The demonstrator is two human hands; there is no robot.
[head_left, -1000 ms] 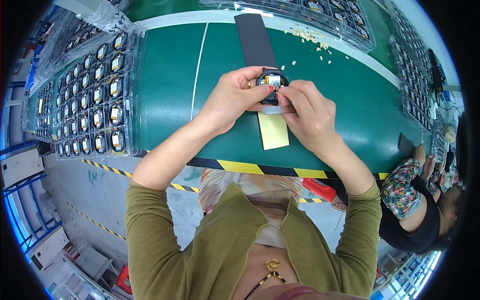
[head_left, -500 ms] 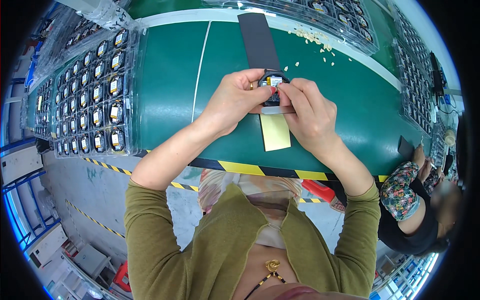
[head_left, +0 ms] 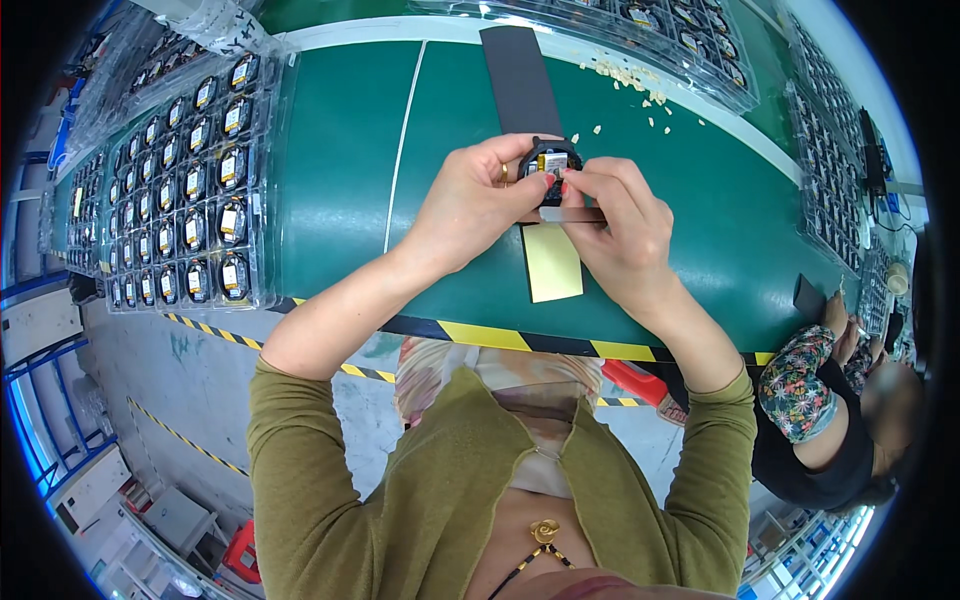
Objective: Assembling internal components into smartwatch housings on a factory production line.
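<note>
My left hand (head_left: 470, 205) is closed around the rim of a small round black watch case (head_left: 553, 160), held open side up over the bench. Inside the case show a silver-white label and a yellow edge. From the right, the thumb and forefinger of my right hand (head_left: 628, 225) pinch together over the case's inside; anything between those tips is too small to make out. A flat grey strip (head_left: 572, 214) lies crosswise below the case, gripped in my right hand. Beneath my hands, a dark grey pad (head_left: 520, 80) extends away and a pale yellow sheet (head_left: 553, 265) toward me.
Clear trays (head_left: 185, 200) of similar black cases stand at the left, with more trays (head_left: 690, 40) along the far side and right. Small cream scraps (head_left: 630, 75) lie scattered on the green bench (head_left: 700, 240). A co-worker (head_left: 820, 420) sits at the right, hands at the bench edge.
The strip in my right hand has tilted and shifted slightly right, showing darker now. My fingertips have moved a little over the case, which stays in my left hand.
</note>
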